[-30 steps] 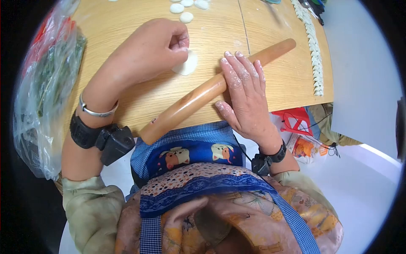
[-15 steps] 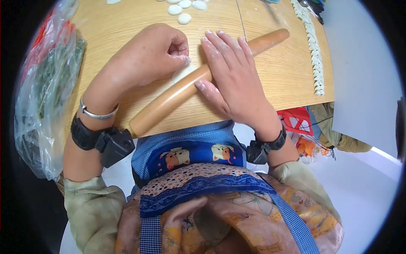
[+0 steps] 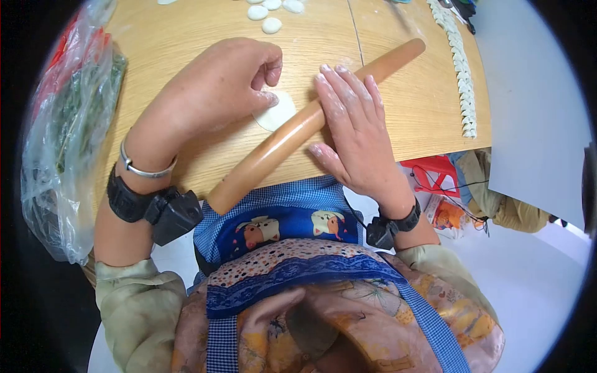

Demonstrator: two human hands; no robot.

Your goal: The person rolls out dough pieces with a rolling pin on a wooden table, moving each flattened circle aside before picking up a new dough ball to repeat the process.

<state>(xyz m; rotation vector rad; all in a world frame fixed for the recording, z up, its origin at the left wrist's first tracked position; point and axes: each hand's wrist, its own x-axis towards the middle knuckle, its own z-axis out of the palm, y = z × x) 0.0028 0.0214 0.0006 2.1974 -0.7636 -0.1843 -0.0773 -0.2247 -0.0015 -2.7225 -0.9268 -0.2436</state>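
Observation:
A wooden rolling pin (image 3: 273, 146) lies slantwise over the table's front edge. Stretched across its upper half is my right hand (image 3: 356, 127), floury fingers extended and palm on the wood. The thumb of my left hand (image 3: 233, 84) touches the upper left edge of a flat round dough wrapper (image 3: 277, 113); the other fingers are curled, with a gap between them and the thumb. The wrapper lies on the table just left of the pin, its whole round nearly in sight.
Several small dough discs (image 3: 272, 25) lie at the table's (image 3: 410, 105) far side. A long row of folded dough pieces (image 3: 463, 87) runs down the right edge. Plastic bags with greens (image 3: 81, 118) stand at the left. A red stool (image 3: 435, 171) is below the right edge.
The rolling pin has moved toward me, uncovering more of the wrapper. My right hand has shifted right and nearer to me. My left thumb now meets the wrapper's edge.

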